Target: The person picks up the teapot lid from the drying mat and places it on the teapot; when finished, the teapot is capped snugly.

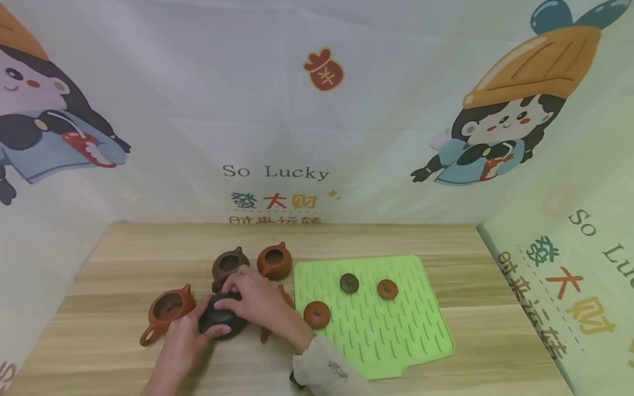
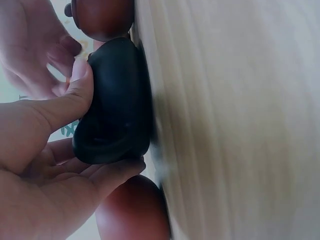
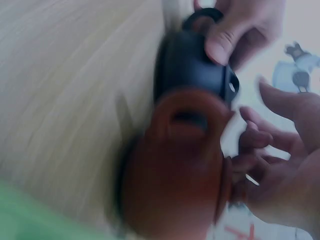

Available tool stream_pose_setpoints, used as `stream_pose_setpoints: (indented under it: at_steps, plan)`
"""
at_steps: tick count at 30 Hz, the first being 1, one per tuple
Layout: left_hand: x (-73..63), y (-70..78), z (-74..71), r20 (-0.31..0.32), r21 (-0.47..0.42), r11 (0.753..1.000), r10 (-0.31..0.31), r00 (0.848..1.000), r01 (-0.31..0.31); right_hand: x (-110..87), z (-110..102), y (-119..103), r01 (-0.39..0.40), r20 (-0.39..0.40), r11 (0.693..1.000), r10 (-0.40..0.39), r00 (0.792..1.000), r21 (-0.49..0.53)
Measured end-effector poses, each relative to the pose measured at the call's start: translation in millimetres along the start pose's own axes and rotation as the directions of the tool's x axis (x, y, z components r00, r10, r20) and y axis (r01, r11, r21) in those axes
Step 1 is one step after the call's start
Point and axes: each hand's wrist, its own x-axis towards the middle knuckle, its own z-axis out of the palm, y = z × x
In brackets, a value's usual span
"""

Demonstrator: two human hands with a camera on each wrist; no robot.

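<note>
My left hand (image 1: 184,342) grips a black teapot (image 1: 229,322) on the table, its thumb on top and fingers around the handle side. Over that teapot reaches my right hand (image 1: 260,297), thumb and fingers spread. In the right wrist view a gap shows between the right thumb and the black teapot (image 3: 187,65), which has a small loop on top. A reddish-brown teapot (image 3: 170,185) stands beside it, mostly hidden under the right forearm in the head view. Left of the left hand is an orange-brown teapot (image 1: 173,304) without a lid.
Behind the hands stand a dark brown lidless teapot (image 1: 218,268) and a reddish lidless one (image 1: 277,269). A green mat (image 1: 366,330) at right bears a dark lid (image 1: 349,283) and two reddish lids (image 1: 317,315). Printed cloth (image 1: 386,137) walls the table.
</note>
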Motion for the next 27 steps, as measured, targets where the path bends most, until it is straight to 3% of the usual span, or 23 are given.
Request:
stream_pose_setpoints:
  at_steps: [3, 5, 8, 10, 14, 17, 19, 21, 24, 27]
  plan:
    - [-2.0, 1.6, 4.2, -0.018, -0.009, 0.999, 0.031, 0.999, -0.031, -12.6, -16.9, 24.7, 0.005, -0.114, 0.992, 0.009, 0.993, 0.122]
    - [-4.2, 1.2, 7.9, -0.049, -0.014, 0.998, 0.053, 0.997, -0.053, -23.6, -29.8, 44.4, 0.001, -0.144, 0.984, 0.025, 0.989, 0.178]
    - [-7.4, -1.4, 9.1, -0.106, 0.003, 0.996, 0.092, 0.990, -0.092, -42.9, -46.3, 76.5, 0.024, -0.094, 0.971, -0.001, 0.996, 0.240]
    - [-10.3, 1.0, 3.9, -0.134, 0.028, 0.993, 0.114, 0.984, -0.111, -56.3, -51.9, 98.8, 0.068, -0.044, 0.964, -0.058, 0.997, 0.257]
    - [-14.7, 20.2, -27.0, -0.188, 0.060, 0.989, 0.143, 0.972, -0.134, -70.0, -38.4, 151.6, 0.207, 0.017, 0.952, -0.216, 0.976, 0.225]
    - [-15.7, 38.3, -60.3, -0.219, 0.061, 0.992, 0.118, 0.969, -0.107, -76.8, -36.8, 164.6, 0.237, 0.033, 0.942, -0.252, 0.967, 0.236]
    - [-17.0, 43.3, -80.0, -0.196, 0.065, 0.997, 0.064, 0.979, -0.052, -82.5, -43.5, 158.9, 0.197, 0.053, 0.939, -0.220, 0.974, 0.283]
    - [-15.8, 35.0, -92.2, -0.148, 0.075, 0.997, 0.005, 0.989, 0.006, -88.0, -52.5, 148.4, 0.146, 0.072, 0.938, -0.177, 0.982, 0.316]
    - [-12.7, 8.6, -101.9, -0.014, 0.096, 0.991, -0.094, 0.996, 0.095, -90.5, -53.9, 145.1, 0.104, 0.099, 0.943, -0.141, 0.985, 0.316]
    - [-8.9, -26.3, -99.0, 0.073, 0.123, 0.983, -0.149, 0.986, 0.139, -92.3, -53.5, 144.3, 0.085, 0.115, 0.944, -0.128, 0.985, 0.318]
